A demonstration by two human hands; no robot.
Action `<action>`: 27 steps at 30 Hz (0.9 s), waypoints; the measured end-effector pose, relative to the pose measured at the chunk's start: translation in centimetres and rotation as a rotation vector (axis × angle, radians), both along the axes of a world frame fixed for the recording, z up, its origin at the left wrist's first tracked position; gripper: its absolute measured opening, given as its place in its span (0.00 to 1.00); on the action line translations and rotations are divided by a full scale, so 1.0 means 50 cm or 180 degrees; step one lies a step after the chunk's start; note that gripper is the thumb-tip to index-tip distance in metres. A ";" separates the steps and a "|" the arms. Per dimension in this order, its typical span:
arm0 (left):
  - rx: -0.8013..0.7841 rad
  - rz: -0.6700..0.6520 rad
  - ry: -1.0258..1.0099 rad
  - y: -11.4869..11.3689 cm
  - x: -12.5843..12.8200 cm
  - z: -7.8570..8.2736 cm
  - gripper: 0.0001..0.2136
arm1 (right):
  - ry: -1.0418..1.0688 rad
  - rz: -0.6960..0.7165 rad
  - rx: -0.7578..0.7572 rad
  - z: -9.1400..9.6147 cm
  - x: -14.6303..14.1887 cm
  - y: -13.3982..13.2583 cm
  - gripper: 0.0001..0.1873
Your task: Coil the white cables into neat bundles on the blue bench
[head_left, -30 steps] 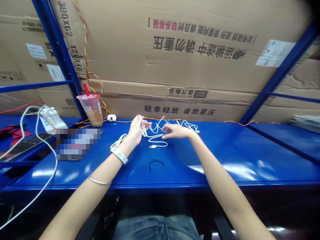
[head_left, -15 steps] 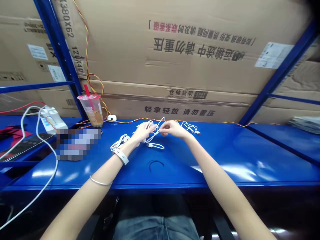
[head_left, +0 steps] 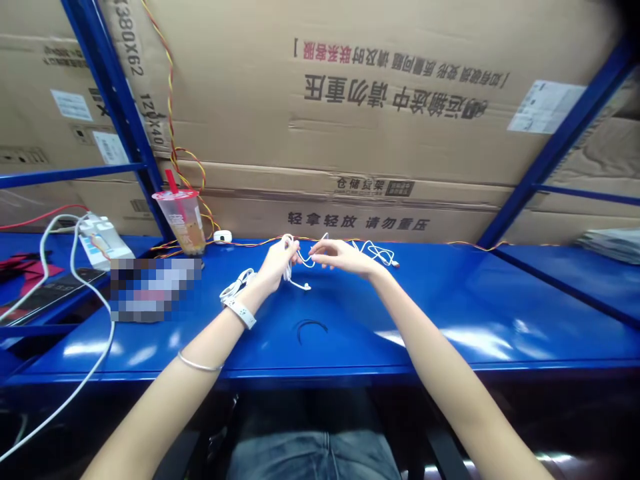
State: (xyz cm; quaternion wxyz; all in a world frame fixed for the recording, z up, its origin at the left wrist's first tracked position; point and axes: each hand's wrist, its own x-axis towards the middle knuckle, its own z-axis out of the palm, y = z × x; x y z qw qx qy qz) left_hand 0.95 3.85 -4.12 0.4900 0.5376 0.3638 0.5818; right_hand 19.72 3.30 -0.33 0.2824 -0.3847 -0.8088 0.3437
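My left hand (head_left: 276,265) is closed around a bundle of loops of a white cable (head_left: 296,265) just above the blue shelf top (head_left: 450,307). My right hand (head_left: 340,257) pinches a strand of the same cable close beside the left hand. The cable's plug end hangs below my left hand. Another coiled white cable (head_left: 236,285) lies by my left wrist, and a third white cable (head_left: 379,252) lies behind my right hand. A black band (head_left: 311,328) lies on the shelf top nearer me.
A plastic cup with a red straw (head_left: 182,217) stands at the back left by a blue upright. A white power strip (head_left: 103,237) with thick white cords sits far left. Cardboard boxes (head_left: 380,120) fill the back. A twisted red-yellow wire (head_left: 250,241) runs along the rear edge.
My hands came together over the cable. The loose loops on the shelf have been gathered into my left hand, and the plug end has lifted off the surface.
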 end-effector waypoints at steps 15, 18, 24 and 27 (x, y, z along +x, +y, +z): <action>-0.0537 -0.0558 -0.0184 -0.011 -0.003 0.011 0.19 | 0.0634 -0.0175 -0.0021 -0.017 -0.035 -0.009 0.15; -0.0342 -0.1083 0.0057 -0.026 0.004 0.011 0.21 | 0.0767 -0.0534 -0.0067 -0.025 -0.036 -0.002 0.12; -0.0112 -0.1389 0.0702 -0.036 0.002 0.007 0.16 | 0.0483 -0.0853 0.0277 -0.040 -0.037 0.009 0.12; -0.0123 -0.1413 0.0783 -0.038 0.000 0.009 0.14 | 0.0453 -0.0640 0.0317 -0.037 -0.030 0.013 0.13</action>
